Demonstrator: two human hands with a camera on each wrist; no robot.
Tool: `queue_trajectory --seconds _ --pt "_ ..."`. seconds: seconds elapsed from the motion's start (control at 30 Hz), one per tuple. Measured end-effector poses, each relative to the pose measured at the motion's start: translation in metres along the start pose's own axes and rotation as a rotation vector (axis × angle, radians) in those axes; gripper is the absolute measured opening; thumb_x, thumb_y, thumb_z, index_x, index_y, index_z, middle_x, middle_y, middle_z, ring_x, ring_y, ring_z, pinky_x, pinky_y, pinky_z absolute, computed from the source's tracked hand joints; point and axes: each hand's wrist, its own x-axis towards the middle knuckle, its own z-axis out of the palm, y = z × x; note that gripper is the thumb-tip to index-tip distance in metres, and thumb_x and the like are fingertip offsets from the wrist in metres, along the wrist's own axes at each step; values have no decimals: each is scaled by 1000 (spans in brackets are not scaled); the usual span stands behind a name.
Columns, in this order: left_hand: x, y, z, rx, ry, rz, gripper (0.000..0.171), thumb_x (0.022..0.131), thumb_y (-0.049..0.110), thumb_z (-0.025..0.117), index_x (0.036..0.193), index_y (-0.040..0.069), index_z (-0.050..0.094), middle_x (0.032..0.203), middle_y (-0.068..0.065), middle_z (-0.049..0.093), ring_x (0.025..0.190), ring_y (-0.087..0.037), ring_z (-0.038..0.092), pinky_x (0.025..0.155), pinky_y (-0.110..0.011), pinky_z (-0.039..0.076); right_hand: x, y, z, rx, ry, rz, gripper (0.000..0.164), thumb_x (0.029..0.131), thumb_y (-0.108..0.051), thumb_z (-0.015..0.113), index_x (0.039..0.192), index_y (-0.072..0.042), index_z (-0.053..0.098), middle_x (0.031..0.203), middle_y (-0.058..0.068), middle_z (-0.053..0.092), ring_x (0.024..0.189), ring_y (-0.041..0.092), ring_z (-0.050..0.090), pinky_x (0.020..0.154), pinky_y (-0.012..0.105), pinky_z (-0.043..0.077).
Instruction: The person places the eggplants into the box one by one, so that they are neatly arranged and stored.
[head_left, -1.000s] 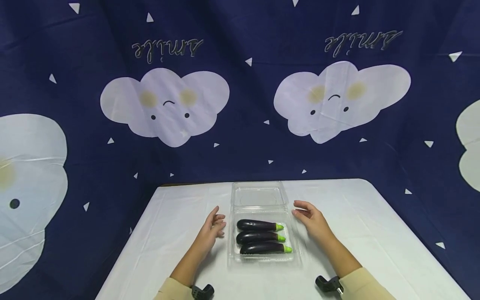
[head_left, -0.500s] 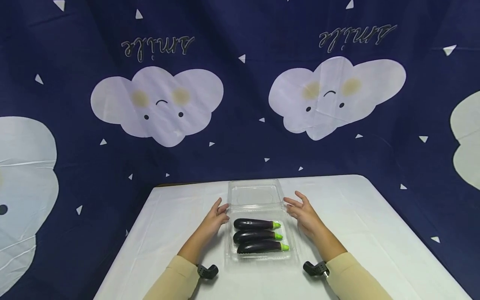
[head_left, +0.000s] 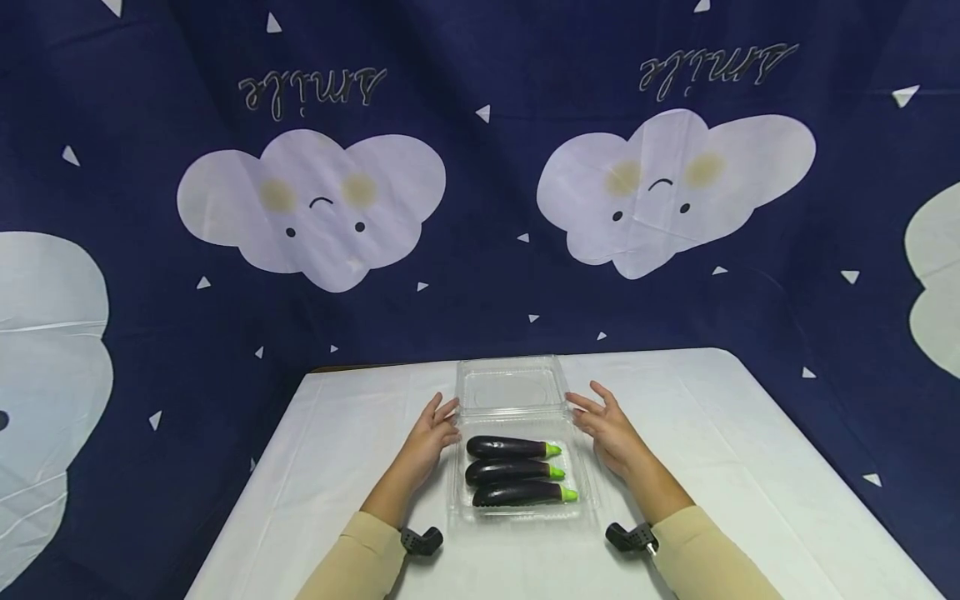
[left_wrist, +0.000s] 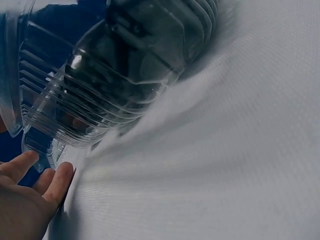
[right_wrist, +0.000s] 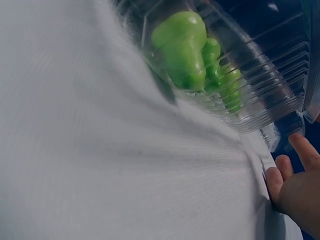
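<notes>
A clear plastic clamshell box (head_left: 517,514) lies on the table with its lid (head_left: 512,388) folded back toward the far side. Three dark purple eggplants (head_left: 506,473) with bright green stem ends rest side by side in its base, stems pointing right. My left hand (head_left: 426,442) is at the box's left side, fingers extended, tips right by the hinge and lid edge. On the opposite side, my right hand (head_left: 611,435) has loosely spread fingers at the lid's right edge. Ribbed box walls (left_wrist: 90,115) fill the upper left wrist view; green stems (right_wrist: 182,50) show through them in the right.
A white cloth covers the table (head_left: 720,467). Behind it hangs a dark blue curtain (head_left: 487,317) with cloud faces and small white triangles. Black wrist mounts (head_left: 422,542) sit at both beige sleeves.
Both hands have moved inward and forward, from beside the box to its lid edges near the hinge. The view has shifted slightly. The eggplants stay in place in the box.
</notes>
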Motion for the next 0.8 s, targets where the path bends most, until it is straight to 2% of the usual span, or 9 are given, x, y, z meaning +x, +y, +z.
queue_trajectory --seconds 0.13,0.23,0.4,0.5,0.57,0.63,0.7,0.8 --pt "0 -1 0 -22 -3 29 88 91 -13 51 165 -6 3 165 -26 29 147 -46 32 95 -34 54 0 1 -1 13 -13 -14 89 98 15 50 166 -6 -4 164 31 28 143 40 32 98 23 47" --pt "-1 -2 -1 -13 8 55 92 89 -14 54 166 -3 5 165 -21 33 145 -45 33 95 -36 54 -1 1 -2 -2 -18 -41 92 96 18 52 167 -7 0 165 29 28 142 39 30 102 25 44" --pt "-4 0 -4 37 55 95 94 88 -14 62 167 4 16 158 -16 44 139 -42 39 92 -34 53 -1 -1 -2 -26 9 -109 97 89 23 59 168 -6 11 160 29 38 139 36 32 112 36 30" --pt "-6 3 -6 73 91 111 90 87 -16 66 165 4 27 150 -18 51 131 -41 42 86 -29 52 -1 -1 -1 -45 23 -168 97 86 27 62 167 -4 17 153 32 44 132 36 36 114 43 27" --pt "-8 5 -5 101 111 134 79 86 -17 68 158 1 40 143 -21 55 125 -41 45 82 -28 51 -1 -1 0 -66 37 -203 95 85 28 63 165 -2 23 144 30 54 126 35 40 113 43 30" --pt "-9 5 -4 123 138 144 60 86 -16 71 143 -2 56 134 -21 59 118 -40 49 79 -27 50 -1 0 0 -94 63 -219 86 83 28 65 159 0 34 131 21 63 119 32 46 108 39 36" --pt "-12 4 -3 156 158 156 37 86 -13 72 122 -6 66 128 -19 63 114 -36 53 79 -28 50 -2 1 1 -152 96 -225 67 83 25 67 145 6 48 116 9 67 112 27 53 102 32 43" --pt "-14 2 -3 211 180 143 9 89 -6 72 97 -3 69 125 -13 66 109 -28 57 81 -31 52 -4 1 2 -239 119 -216 34 86 22 67 119 12 61 108 6 67 105 22 59 93 26 49"
